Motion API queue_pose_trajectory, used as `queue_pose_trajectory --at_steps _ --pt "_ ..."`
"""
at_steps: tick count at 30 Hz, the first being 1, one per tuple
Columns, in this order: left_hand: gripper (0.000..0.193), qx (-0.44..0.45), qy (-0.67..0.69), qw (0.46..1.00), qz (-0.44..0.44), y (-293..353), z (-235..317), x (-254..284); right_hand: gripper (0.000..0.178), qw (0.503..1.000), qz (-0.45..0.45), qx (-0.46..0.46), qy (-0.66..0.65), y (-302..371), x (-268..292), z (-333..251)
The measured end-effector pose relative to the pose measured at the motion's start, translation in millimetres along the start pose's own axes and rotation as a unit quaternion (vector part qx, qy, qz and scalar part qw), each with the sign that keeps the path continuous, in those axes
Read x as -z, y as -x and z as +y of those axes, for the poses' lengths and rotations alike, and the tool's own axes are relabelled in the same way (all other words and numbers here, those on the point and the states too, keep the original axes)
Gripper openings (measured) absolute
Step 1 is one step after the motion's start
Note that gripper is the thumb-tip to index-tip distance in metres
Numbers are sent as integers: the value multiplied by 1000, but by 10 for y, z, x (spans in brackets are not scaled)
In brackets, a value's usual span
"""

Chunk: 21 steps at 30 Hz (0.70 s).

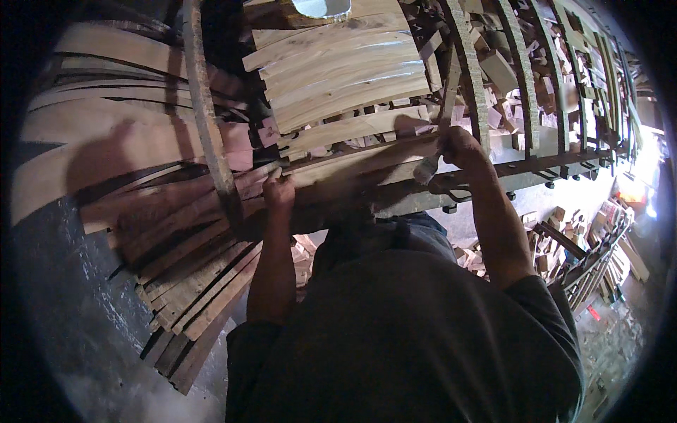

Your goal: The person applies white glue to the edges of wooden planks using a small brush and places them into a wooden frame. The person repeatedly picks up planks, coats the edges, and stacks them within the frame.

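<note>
My left hand is closed on the left end of a narrow wooden board, which lies crosswise just in front of me. My right hand is wrapped round a flat brush. Its pale bristles point down at the right end of that board. Beyond it, several pale wooden strips lie side by side, some with wet, shiny streaks. At the top edge, a container of white liquid sits over the strips.
Metal crossbars of a rack run away from me, with loose wood offcuts beneath them. Long planks are stacked to the left. On the floor at right lies a heap of scrap wood.
</note>
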<state>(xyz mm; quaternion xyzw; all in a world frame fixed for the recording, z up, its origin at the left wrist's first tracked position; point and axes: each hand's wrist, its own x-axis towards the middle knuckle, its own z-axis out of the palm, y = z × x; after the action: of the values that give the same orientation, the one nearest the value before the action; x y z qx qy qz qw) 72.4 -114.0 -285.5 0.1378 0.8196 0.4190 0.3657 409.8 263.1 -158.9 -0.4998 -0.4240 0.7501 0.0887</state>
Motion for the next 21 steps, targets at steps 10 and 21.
queue_pose_trajectory --at_steps 10,21 --pt "33 -2 365 931 -16 390 1841 510 37 989 -34 -58 -134 -514 -80 -372" --pt "33 -142 309 934 104 974 2920 986 20 961 16 132 -243 -657 -960 -1494"
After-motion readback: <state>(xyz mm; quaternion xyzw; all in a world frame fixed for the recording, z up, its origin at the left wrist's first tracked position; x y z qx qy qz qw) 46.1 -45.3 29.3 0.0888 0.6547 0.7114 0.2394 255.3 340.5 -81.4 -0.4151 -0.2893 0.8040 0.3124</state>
